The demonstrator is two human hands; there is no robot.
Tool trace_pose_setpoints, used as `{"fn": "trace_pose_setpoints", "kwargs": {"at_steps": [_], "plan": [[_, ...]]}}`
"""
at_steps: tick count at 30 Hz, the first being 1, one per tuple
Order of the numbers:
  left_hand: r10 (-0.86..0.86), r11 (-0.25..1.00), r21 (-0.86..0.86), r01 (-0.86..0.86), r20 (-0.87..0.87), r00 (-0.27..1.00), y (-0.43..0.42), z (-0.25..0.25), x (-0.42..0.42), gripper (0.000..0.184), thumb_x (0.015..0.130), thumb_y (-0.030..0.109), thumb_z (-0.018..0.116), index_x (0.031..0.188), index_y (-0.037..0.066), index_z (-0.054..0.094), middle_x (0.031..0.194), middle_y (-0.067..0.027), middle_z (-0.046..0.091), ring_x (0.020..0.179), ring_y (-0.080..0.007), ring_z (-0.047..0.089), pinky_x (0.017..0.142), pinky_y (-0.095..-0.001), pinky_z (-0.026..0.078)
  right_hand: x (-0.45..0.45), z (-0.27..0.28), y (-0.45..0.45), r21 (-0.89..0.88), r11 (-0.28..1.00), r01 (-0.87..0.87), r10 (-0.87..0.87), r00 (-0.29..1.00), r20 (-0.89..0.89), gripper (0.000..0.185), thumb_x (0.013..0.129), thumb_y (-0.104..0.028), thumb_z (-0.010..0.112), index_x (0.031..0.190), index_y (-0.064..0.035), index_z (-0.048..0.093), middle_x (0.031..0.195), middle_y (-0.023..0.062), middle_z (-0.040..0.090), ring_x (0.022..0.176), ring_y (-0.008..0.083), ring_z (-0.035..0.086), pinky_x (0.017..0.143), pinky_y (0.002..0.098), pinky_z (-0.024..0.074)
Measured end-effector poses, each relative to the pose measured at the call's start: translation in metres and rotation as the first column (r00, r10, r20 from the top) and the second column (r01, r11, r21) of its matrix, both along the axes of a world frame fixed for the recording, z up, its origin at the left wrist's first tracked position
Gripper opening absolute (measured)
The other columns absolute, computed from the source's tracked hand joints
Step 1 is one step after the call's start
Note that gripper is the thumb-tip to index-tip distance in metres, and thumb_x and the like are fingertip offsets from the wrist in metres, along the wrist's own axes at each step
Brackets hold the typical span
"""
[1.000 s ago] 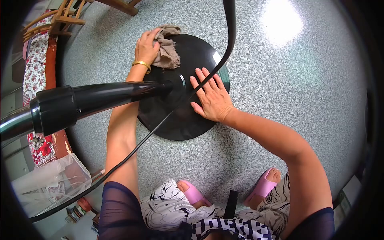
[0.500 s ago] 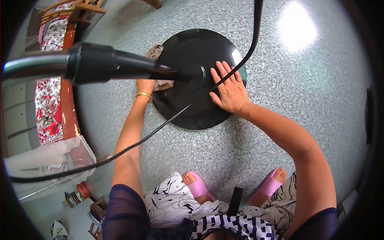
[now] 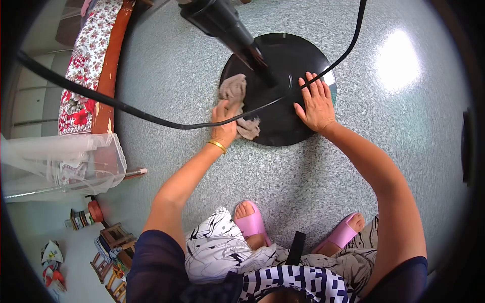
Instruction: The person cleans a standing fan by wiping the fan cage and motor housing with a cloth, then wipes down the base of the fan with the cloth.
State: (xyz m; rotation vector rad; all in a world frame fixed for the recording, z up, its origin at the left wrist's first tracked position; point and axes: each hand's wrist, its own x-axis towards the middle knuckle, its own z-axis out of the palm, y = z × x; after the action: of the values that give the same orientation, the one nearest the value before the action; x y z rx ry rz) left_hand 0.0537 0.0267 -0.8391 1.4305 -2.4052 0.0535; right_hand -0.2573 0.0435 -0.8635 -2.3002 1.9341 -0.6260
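A round black stand base (image 3: 278,126) lies on the floor in front of me, with a thick black pole (image 3: 222,25) rising from its middle and leaning toward the upper left. At the base's left rim, my left hand (image 3: 224,122) holds a crumpled beige-brown cloth (image 3: 233,88) against it, the cloth bulging out above and below the fingers. My right hand (image 3: 317,107) rests flat on the right part of the base, fingers stretched out. A black cord (image 3: 166,122) crosses over the base, passing in front of my left hand and over the right fingertips.
Grey speckled floor (image 3: 166,65) surrounds the base. Along the left stands a bed edge with a floral cover (image 3: 93,55), and a sheer white curtain (image 3: 96,156) hangs below it. Small wooden chairs (image 3: 118,237) are at lower left. My feet in pink slippers (image 3: 251,222) stand close by.
The pole has swung from pointing left to pointing up-left. My left hand and the cloth now show more fully at the left rim. The right hand has stayed flat on the base.
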Motion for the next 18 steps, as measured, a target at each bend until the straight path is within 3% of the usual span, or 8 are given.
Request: {"fn": "trace_pose_setpoints", "kwargs": {"at_steps": [2, 5, 10, 14, 15, 18], "plan": [[-0.135, 0.991, 0.025, 0.135, -0.013, 0.991, 0.007, 0.006, -0.007, 0.059, 0.070, -0.003, 0.054, 0.127, 0.015, 0.056, 0.129, -0.0178, 0.046, 0.117, -0.0386, 0.043, 0.100, -0.0470, 0.035, 0.000, -0.001, 0.000, -0.002, 1.000, 0.007, -0.007, 1.000, -0.003, 0.068, 0.086, -0.045, 0.052, 0.138, -0.0045, 0.039, 0.147, 0.0182, 0.030, 0.141, 0.0310, 0.020, 0.115, 0.0445, 0.0137], [-0.207, 0.978, 0.002, 0.207, -0.018, 0.978, -0.005, 0.009, -0.015, 0.061, 0.070, -0.004, 0.053, 0.128, 0.015, 0.055, 0.129, -0.0173, 0.046, 0.117, -0.0388, 0.042, 0.101, -0.0471, 0.034, 0.000, 0.000, -0.001, 0.009, 1.000, 0.003, -0.003, 1.000, -0.016, 0.068, 0.085, -0.044, 0.053, 0.138, -0.0046, 0.039, 0.147, 0.0182, 0.030, 0.141, 0.0314, 0.020, 0.115, 0.0447, 0.0145], [-0.234, 0.972, 0.015, 0.235, -0.031, 0.972, -0.047, 0.011, -0.033, 0.058, 0.072, -0.003, 0.051, 0.127, 0.016, 0.055, 0.123, -0.0129, 0.049, 0.117, -0.0368, 0.043, 0.104, -0.0457, 0.031, 0.000, 0.003, 0.000, -0.020, 1.000, 0.005, -0.005, 1.000, 0.007, 0.068, 0.085, -0.043, 0.054, 0.138, -0.0053, 0.039, 0.147, 0.0177, 0.031, 0.140, 0.0322, 0.022, 0.114, 0.0448, 0.0163], [-0.270, 0.962, -0.043, 0.269, -0.027, 0.962, -0.090, 0.021, -0.067, 0.040, 0.072, -0.006, 0.053, 0.107, 0.011, 0.062, 0.115, -0.0123, 0.057, 0.112, -0.0384, 0.049, 0.100, -0.0442, 0.037, -0.001, 0.006, 0.001, -0.008, 1.000, 0.000, 0.000, 0.999, 0.032, 0.069, 0.084, -0.044, 0.054, 0.139, -0.0064, 0.037, 0.147, 0.0172, 0.030, 0.139, 0.0327, 0.024, 0.114, 0.0445, 0.0161], [-0.327, 0.942, 0.059, 0.329, -0.039, 0.944, -0.108, 0.014, -0.060, 0.035, 0.076, -0.003, 0.055, 0.107, 0.012, 0.064, 0.119, -0.0112, 0.058, 0.113, -0.0365, 0.051, 0.101, -0.0432, 0.037, -0.001, 0.006, 0.001, 0.000, 1.000, -0.002, 0.002, 0.999, 0.035, 0.069, 0.084, -0.045, 0.054, 0.139, -0.0064, 0.037, 0.147, 0.0172, 0.030, 0.139, 0.0327, 0.024, 0.114, 0.0445, 0.0156], [-0.448, 0.884, 0.128, 0.449, -0.041, 0.893, -0.140, 0.011, -0.062, 0.034, 0.085, 0.008, 0.056, 0.117, 0.016, 0.064, 0.132, -0.0064, 0.054, 0.123, -0.0291, 0.048, 0.105, -0.0422, 0.034, -0.002, 0.008, 0.000, 0.015, 1.000, -0.008, 0.007, 0.999, 0.039, 0.069, 0.084, -0.045, 0.053, 0.140, -0.0064, 0.037, 0.147, 0.0178, 0.030, 0.139, 0.0324, 0.023, 0.114, 0.0451, 0.0145]]}}
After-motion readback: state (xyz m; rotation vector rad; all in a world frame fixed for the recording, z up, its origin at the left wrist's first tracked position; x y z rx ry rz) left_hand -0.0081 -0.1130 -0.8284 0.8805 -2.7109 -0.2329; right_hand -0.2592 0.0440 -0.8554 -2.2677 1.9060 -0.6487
